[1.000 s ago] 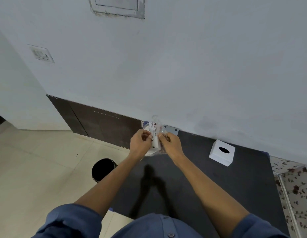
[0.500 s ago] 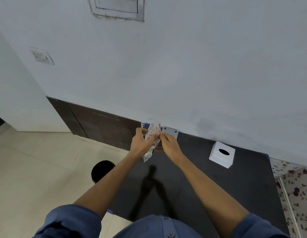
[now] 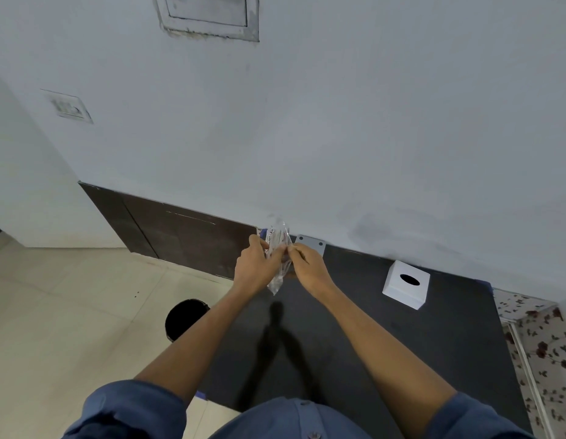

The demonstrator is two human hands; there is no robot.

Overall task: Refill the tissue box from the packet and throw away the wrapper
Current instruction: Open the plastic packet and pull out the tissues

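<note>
Sleeves: blue cuffs are filling the bottom edge of the frame, both forearms reaching up toward the centre.
Table: a dark top is taking up the lower right, with the arms' shadow lying on it.
Bin: a black bin is standing on the pale floor at lower left, just beside the table's edge.
Left hand: the left hand is pinching the wrapper with fingers closed narrowly on its left side.
Right hand: the right hand is gripping the same film from the right, fingertips drawn together on it.
Wrapper: the clear printed wrapper is hanging crumpled between the two hands at frame centre, above the table; I cannot tell if any tissues are inside.
Handling: it is looking light, limp and slippery, likely to spring open, so balling it tight in one fist is probably the best hold.
Tissue box: the white tissue box is sitting at centre right, well apart from the hands, near the wall.
Bracket: a grey plate is lying against the wall just behind the hands.
</note>
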